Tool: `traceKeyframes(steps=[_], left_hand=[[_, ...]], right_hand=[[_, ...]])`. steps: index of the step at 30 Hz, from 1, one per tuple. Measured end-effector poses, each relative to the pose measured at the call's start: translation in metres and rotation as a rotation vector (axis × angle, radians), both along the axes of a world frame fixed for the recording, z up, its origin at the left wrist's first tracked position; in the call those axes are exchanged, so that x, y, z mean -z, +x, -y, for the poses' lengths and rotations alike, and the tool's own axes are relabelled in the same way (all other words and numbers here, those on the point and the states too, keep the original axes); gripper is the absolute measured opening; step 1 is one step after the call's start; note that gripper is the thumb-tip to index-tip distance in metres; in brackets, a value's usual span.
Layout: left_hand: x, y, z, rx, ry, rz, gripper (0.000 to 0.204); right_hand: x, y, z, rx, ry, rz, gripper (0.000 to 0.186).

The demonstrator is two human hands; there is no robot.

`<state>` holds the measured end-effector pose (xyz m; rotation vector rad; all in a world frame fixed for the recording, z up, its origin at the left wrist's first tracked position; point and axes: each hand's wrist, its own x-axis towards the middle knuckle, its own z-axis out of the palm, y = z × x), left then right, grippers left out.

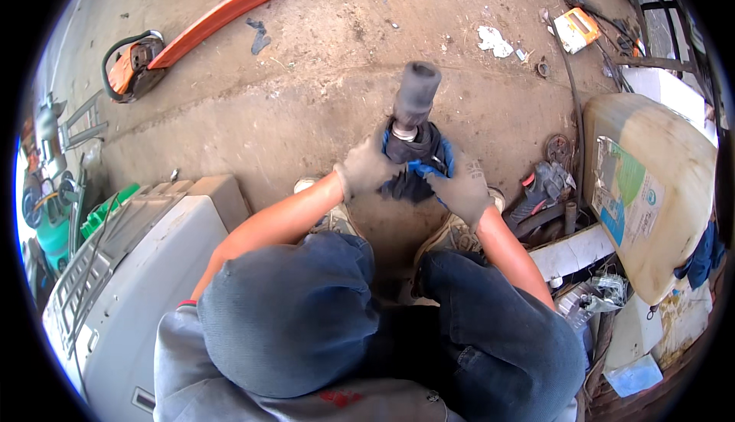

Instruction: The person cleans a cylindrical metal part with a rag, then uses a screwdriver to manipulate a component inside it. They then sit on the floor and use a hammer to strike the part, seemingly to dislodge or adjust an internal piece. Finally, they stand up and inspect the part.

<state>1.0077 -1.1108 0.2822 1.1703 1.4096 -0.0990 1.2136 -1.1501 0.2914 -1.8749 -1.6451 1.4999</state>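
Note:
In front of my feet stands a dark grey cylindrical tool body [417, 93], its kind unclear, with a pale metal collar near its lower end. A dark cloth [409, 188] with blue parts is bunched around that lower end. My left hand [371, 165], in a grey work glove, is closed on the cloth's left side, fingertips partly hidden. On the right side, my gloved right hand [463, 188] grips the cloth near a blue strip [423, 168]. Both forearms reach forward past my bent knees.
A chainsaw [134, 70] with an orange bar cover lies far left. At left is a large grey plastic case [145, 269]. To the right stand a stained plastic jerrycan [651, 192] and a grey power tool [547, 184]. A yellow-and-white box [576, 30] lies far right.

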Motion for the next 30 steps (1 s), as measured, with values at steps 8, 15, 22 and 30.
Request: traceKeyframes(steps=[8, 15, 22, 30], left_hand=[[-0.006, 0.003, 0.017, 0.154, -0.218, 0.070, 0.056], [-0.038, -0.028, -0.020, 0.574, -0.276, 0.029, 0.049], [-0.060, -0.029, -0.016, 0.676, -0.232, -0.205, 0.041], [-0.014, -0.078, 0.007, 0.223, -0.160, -0.156, 0.044]], right_hand=[[-0.006, 0.010, 0.011, -0.291, -0.387, 0.079, 0.036], [-0.036, 0.026, 0.013, -0.268, -0.501, 0.007, 0.031], [-0.021, 0.002, 0.036, -0.350, -0.174, -0.029, 0.034], [-0.030, -0.004, 0.022, -0.361, -0.123, -0.068, 0.032]])
